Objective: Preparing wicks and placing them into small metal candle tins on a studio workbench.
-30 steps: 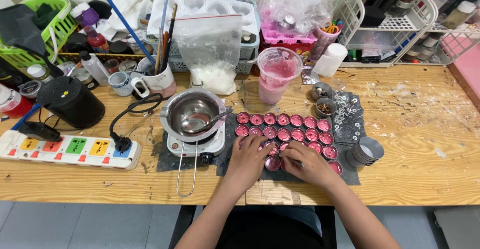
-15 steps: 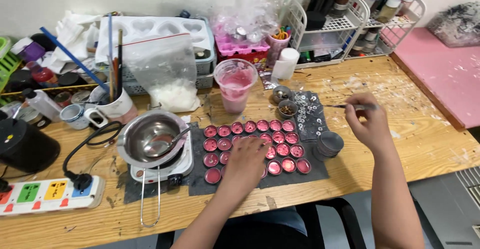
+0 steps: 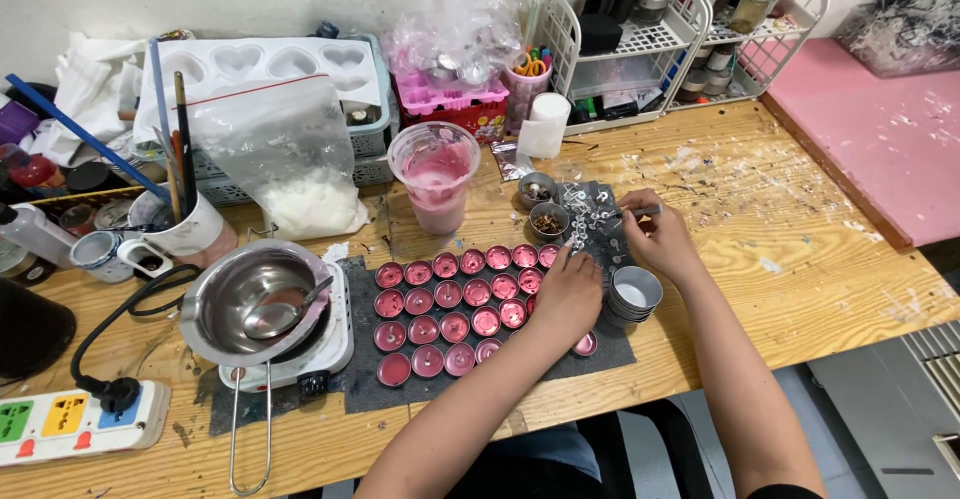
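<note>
Bare wooden table right of the hands; pink cup and wire rack behind.

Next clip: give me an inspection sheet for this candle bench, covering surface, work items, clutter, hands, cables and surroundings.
Surface: wooden table, speckled with pale spatter; dark mat under the work.
Work items: rows of pink tealight cups on the mat; pile of small metal wick pieces; stack of empty metal cups.
Clutter: steel pot holding a spoon on a white hot plate; pink-stained plastic cup; bag of white flakes; heart mould tray.
Hands: left hand over the cups' right end; right hand pinching a thin tool.
Cables: black cord to a white power strip.
Surroundings: white wire racks with bottles; pink board.
</note>
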